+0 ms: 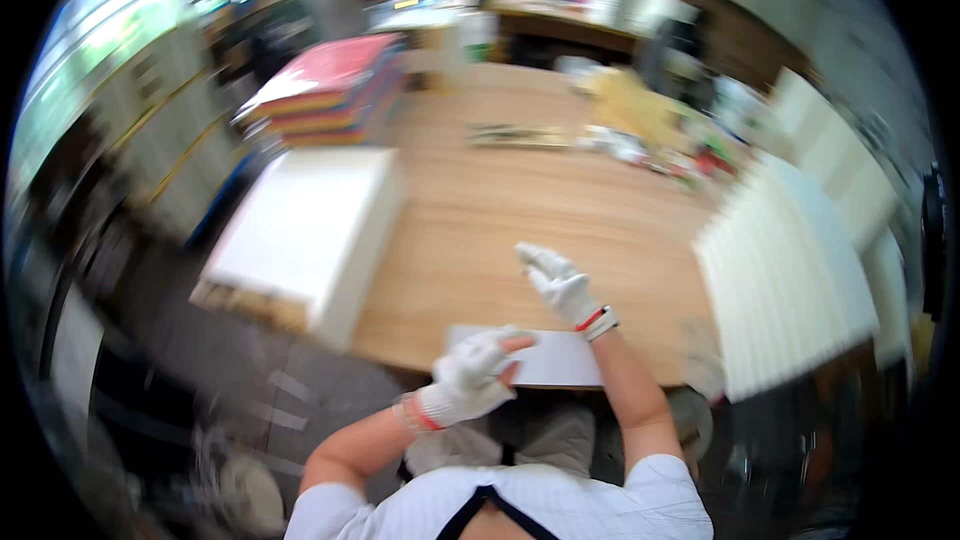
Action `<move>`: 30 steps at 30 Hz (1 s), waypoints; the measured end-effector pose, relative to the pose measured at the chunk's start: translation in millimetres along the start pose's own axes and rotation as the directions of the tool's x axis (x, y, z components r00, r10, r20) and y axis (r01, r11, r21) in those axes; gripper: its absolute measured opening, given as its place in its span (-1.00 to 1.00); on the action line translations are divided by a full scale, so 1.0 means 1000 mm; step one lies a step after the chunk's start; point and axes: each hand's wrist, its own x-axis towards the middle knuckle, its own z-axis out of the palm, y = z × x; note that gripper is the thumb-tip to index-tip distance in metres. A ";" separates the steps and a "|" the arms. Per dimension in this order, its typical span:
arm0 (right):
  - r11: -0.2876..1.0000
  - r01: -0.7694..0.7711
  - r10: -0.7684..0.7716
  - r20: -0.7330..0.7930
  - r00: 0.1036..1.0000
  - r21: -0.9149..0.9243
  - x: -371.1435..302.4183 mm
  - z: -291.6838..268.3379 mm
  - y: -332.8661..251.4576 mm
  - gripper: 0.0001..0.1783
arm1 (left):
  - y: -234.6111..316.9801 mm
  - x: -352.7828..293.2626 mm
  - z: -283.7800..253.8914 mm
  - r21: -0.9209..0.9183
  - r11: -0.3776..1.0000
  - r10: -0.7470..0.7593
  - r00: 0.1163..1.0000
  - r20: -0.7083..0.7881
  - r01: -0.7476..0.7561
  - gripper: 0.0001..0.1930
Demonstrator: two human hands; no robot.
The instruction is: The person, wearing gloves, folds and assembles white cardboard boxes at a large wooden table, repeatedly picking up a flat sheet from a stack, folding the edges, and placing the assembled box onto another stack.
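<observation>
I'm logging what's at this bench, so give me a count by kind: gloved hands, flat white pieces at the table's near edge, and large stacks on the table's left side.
Gloved hands: 2 (left hand, right hand)
Flat white pieces: 1 (white piece)
Large stacks: 2 (white stack, multicoloured stack)
Total: 5

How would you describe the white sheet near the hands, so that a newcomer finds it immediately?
Find the big wooden table, then its near edge. The white sheet lies there, partly hidden by the left hand. It looks thin, unlike the thick white stacks at both sides.
</observation>
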 end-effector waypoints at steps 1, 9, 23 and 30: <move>0.978 -0.209 0.210 -0.032 0.977 0.010 -0.028 -0.031 0.004 -0.58 | 0.009 0.021 -0.002 0.005 0.998 0.055 0.994 0.091 -0.056 -0.71; 0.908 -0.397 0.380 -0.667 0.640 0.136 -0.228 -0.154 0.025 -0.68 | 0.097 0.170 0.164 -0.518 0.176 0.155 0.496 0.855 0.837 -0.70; 0.844 -0.262 0.512 -0.559 0.652 0.468 -0.212 -0.146 0.012 -0.70 | 0.221 0.289 0.324 -0.293 -0.072 0.110 0.300 0.948 0.953 -0.46; 0.862 -0.317 0.497 -0.534 0.684 0.396 -0.208 -0.151 -0.003 -0.70 | 0.237 0.290 0.344 -0.560 -0.321 -0.125 0.552 0.824 0.764 -0.74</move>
